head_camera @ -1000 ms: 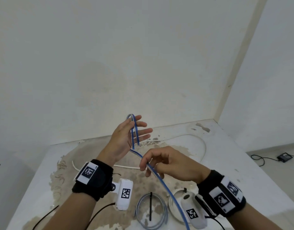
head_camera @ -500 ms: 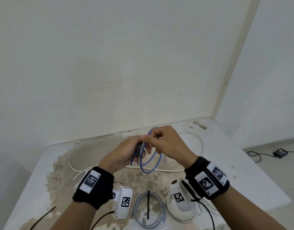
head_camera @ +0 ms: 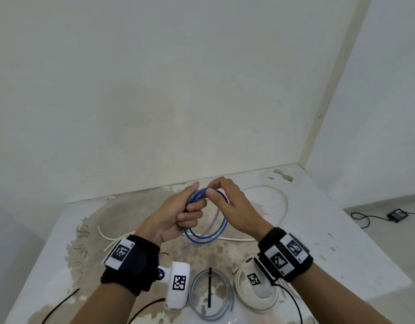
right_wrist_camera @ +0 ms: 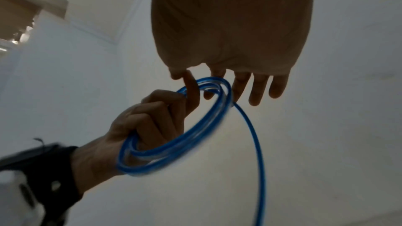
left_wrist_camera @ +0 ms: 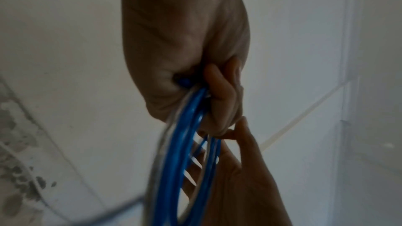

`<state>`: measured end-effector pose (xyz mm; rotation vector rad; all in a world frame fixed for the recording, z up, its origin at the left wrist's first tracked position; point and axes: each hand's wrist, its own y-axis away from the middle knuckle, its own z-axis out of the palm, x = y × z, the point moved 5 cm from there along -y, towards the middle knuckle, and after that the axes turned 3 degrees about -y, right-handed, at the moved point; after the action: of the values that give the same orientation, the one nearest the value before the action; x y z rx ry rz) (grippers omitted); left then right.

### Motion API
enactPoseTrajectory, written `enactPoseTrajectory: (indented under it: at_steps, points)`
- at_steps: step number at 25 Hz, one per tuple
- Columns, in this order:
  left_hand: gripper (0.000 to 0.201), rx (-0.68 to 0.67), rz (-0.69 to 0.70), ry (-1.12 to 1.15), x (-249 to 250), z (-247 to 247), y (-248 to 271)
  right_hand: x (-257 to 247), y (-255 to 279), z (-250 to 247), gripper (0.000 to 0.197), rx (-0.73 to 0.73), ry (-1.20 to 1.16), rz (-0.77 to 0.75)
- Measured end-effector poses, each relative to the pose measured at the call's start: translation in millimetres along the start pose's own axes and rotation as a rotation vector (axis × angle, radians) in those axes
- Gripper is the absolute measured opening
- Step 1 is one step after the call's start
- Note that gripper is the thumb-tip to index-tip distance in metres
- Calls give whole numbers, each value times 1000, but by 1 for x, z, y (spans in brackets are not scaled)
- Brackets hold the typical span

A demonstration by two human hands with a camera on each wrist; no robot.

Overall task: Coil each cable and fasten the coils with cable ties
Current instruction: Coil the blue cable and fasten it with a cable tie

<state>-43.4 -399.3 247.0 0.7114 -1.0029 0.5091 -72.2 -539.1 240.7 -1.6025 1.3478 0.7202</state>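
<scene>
Head view: grey coil (head_camera: 211,293), white coil (head_camera: 242,298) below hands; white cable (head_camera: 267,190) behind.

The head camera sits up high and looks forward and down. It sees the wall, the table (head_camera: 342,230) and both arms from above, a little way off. The left wrist camera is very near the left hand (left_wrist_camera: 185,49). It looks along the hand, past the curled fingers, with the table behind. The right wrist camera is very near the right hand (right_wrist_camera: 228,32). It looks along the hand toward the fingers and the white wall. It also sees the left hand (right_wrist_camera: 141,123) across from it. All three views share the blue cable (head_camera: 206,237) and the spot where the two hands meet.
</scene>
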Motion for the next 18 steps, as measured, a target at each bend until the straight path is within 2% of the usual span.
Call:
enactPoseTrajectory:
  at_steps: [3,7,9,11,14,16,18]
  points:
    - [41,28,62,22,0,-5,0,0,0,0,30,-55,-206,84]
    - [30,-11,-13,-6,-6,-10,1,15,2,-5,19,2,-307,126]
    - [27,-17,-51,60,-7,-11,1,18,3,-3,22,19,-275,99]
    - [31,-5,-86,97,-8,-13,2,20,4,-5,27,47,-116,35]
    - [36,5,-134,18,-15,-20,8,25,2,-31,29,121,101,-10]
    - [32,-22,-130,4,-17,-22,12,30,0,-52,29,184,45,2]
    - [30,-70,-92,105,-14,-20,12,36,1,-58,28,189,-4,35]
